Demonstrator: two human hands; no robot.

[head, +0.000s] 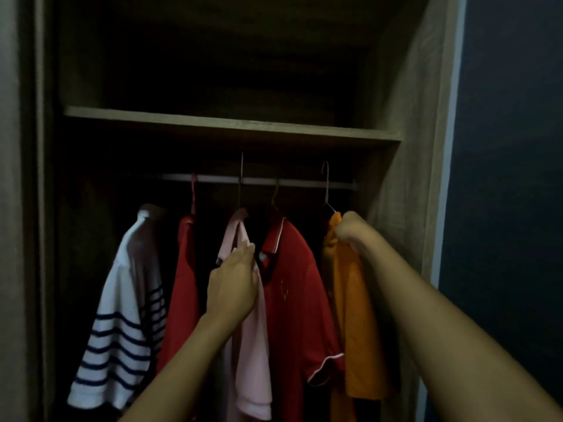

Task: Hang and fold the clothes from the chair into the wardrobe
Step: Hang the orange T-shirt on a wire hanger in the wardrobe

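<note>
Subject item: the orange short-sleeved shirt (pixel 356 315) hangs at the far right of the wardrobe, on a thin wire hanger (pixel 326 184). The right hand (pixel 350 229) is closed in a fist around the shirt's shoulder where it meets the hanger, evidently to carry the weight while the hook is guided. The hook stands high against the grey metal rail (pixel 213 179); whether it is seated cannot be told.

Just beside it is a red polo shirt with white piping (pixel 298 300), then a pale pink shirt (pixel 253 345). The left hand (pixel 234 284) lies on the pink shirt with fingers extended and gripping nothing, apparently holding the hung garments leftward to keep space.

Further left hang a plain red garment (pixel 182 284) and a white top with navy stripes (pixel 122 315). A wooden shelf (pixel 231 124) runs above the rail.
</note>
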